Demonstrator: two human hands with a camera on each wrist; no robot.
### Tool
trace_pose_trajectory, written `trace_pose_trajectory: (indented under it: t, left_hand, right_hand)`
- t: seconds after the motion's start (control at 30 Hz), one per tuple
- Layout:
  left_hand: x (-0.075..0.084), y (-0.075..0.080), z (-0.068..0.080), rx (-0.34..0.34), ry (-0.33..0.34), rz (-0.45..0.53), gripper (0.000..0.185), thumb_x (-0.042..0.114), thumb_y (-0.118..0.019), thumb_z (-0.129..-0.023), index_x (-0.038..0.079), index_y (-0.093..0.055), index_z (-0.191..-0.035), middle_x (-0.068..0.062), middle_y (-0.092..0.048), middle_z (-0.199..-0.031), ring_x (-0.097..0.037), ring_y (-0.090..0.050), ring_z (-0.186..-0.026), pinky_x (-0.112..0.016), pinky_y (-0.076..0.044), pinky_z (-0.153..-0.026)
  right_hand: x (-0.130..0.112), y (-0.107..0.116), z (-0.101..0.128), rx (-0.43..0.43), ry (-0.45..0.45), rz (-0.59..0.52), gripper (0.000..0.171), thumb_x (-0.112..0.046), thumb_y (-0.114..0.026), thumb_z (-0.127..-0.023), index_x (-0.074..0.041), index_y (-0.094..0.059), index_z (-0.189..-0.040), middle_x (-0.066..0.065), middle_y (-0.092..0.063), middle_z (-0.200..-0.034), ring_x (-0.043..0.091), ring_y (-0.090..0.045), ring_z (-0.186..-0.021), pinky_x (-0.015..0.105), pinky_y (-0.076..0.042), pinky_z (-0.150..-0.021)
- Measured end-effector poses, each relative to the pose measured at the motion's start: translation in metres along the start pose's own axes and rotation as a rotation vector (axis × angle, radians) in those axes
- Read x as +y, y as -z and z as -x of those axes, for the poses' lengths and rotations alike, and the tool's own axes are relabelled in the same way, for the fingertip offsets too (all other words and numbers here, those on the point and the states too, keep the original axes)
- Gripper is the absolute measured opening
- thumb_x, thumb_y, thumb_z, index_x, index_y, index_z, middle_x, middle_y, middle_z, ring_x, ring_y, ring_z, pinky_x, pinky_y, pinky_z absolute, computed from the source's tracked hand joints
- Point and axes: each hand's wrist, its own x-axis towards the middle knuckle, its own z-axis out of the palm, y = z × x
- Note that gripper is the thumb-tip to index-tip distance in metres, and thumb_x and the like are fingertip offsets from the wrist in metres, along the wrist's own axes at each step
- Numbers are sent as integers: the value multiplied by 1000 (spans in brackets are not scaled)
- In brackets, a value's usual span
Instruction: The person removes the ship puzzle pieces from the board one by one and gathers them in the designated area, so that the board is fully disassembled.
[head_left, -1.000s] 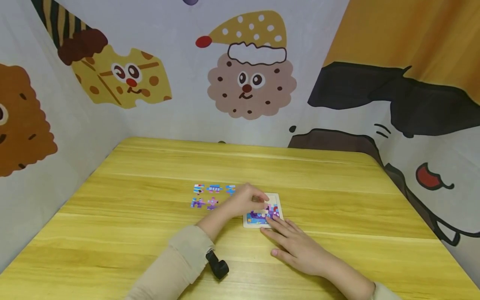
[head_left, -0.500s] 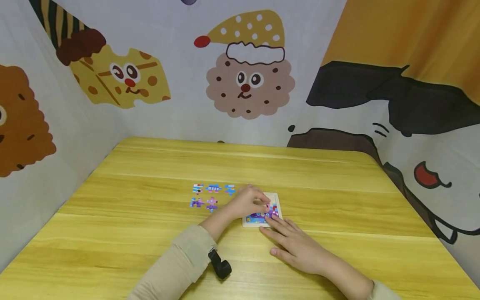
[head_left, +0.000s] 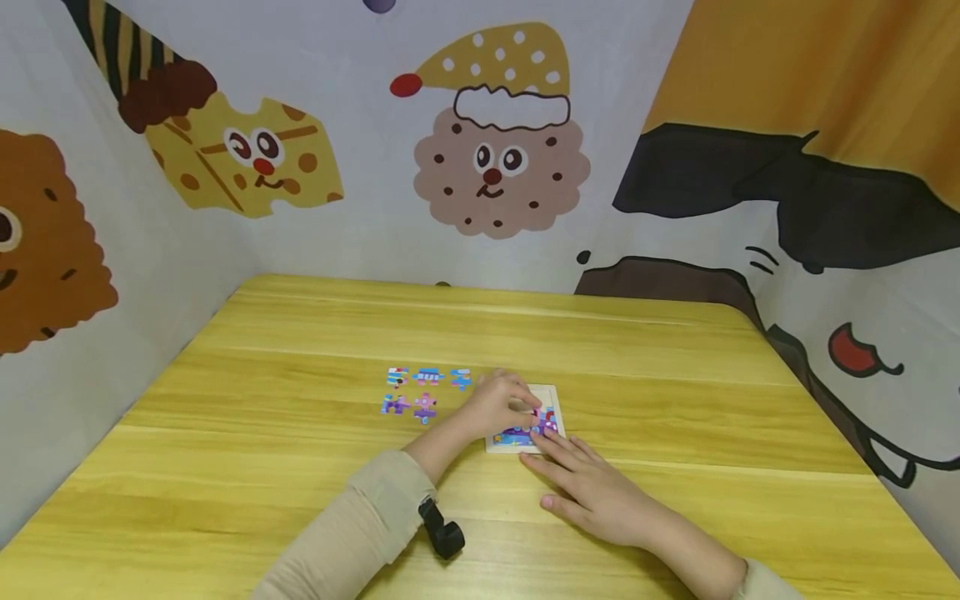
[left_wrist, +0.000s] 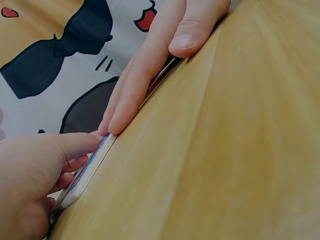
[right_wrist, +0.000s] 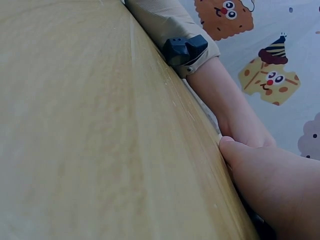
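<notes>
A small jigsaw puzzle in a pale frame (head_left: 504, 450) lies on the table, its lower part filled with purple and blue pieces. My left hand (head_left: 491, 407) is over its left side, thumb and forefinger pinching a small pinkish puzzle piece (head_left: 537, 412) low over the picture; the hand covers most of that piece. My right hand (head_left: 600, 500) lies with fingers extended, fingertips on the puzzle's lower right edge. In the left wrist view, the left thumb (left_wrist: 80, 145) meets the right fingertips (left_wrist: 116, 122) by the frame's side. The right wrist view shows the right hand (right_wrist: 275, 182) along the tabletop.
Several loose puzzle pieces (head_left: 424, 404) lie in two rows left of the frame, close to the left wrist. A black wrist camera (head_left: 442, 533) hangs from the left sleeve. A curtain (head_left: 337, 250) with cartoon prints stands behind the wooden table (head_left: 262, 458).
My left hand has shifted slightly right and lowered its fingertips onto the puzzle with the piece. The right hand has stayed in place.
</notes>
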Motion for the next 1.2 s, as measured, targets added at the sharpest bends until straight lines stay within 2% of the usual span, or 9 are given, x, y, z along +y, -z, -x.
trace_pose_trajectory:
  t: [0.23,0.57,0.7,0.83,0.9,1.0,1.07,1.2]
  left_hand:
    - [1,-2,0,16,14,20,20,28,-76,-83,17,-75,-99,8,-64,-101,-14,-48,-103,-42,-29,-93]
    - [3,-4,-1,33,62,81,19,24,-79,-80,18,-75,-98,10,-65,-104,-14,-49,-107,-46,-24,-101]
    - [3,-4,-1,47,79,114,19,24,-80,-79,20,-74,-96,13,-67,-98,-12,-49,-102,-46,-24,-100]
    - [2,-4,-2,58,92,144,19,23,-80,-79,20,-74,-96,16,-66,-87,-8,-49,-91,-43,-26,-97]
    - [2,-5,-2,63,93,191,18,19,-80,-79,16,-73,-96,14,-65,-82,-6,-53,-84,-36,-33,-94]
    - [1,-6,-1,76,100,274,16,12,-78,-80,12,-73,-96,11,-65,-78,-5,-57,-76,-25,-46,-80]
    - [1,-6,-1,83,117,335,15,9,-78,-80,11,-73,-95,9,-65,-77,-7,-59,-71,-23,-50,-67]
    - [-1,-5,0,91,154,389,14,11,-77,-81,12,-73,-95,7,-64,-79,-10,-58,-75,-25,-50,-69]
  right_hand:
    - [1,-1,0,-10,-10,-6,52,-41,-41,-102,-23,-33,-150,5,-19,-157,27,-16,-142,54,-16,-110]
    - [1,-1,0,-1,-4,-6,52,-42,-42,-102,-24,-34,-150,5,-21,-157,27,-17,-142,55,-18,-109]
    - [0,0,0,-6,-13,-13,52,-43,-41,-102,-25,-34,-150,3,-20,-157,26,-16,-142,53,-17,-110]
    - [0,0,0,-8,-10,-10,52,-42,-41,-102,-25,-34,-150,4,-20,-157,27,-16,-142,53,-17,-110]
    - [1,0,0,-3,-5,-7,52,-42,-42,-102,-24,-35,-149,5,-21,-157,27,-17,-142,54,-17,-109]
    - [1,-1,0,2,-2,-5,52,-42,-42,-101,-24,-35,-149,5,-21,-157,27,-17,-142,54,-17,-109]
    - [1,-1,0,4,-2,-3,52,-42,-42,-101,-24,-35,-149,5,-21,-157,27,-16,-142,54,-17,-109]
    - [2,-1,0,-7,-14,-15,52,-43,-41,-101,-26,-33,-150,2,-19,-157,25,-14,-143,53,-16,-110]
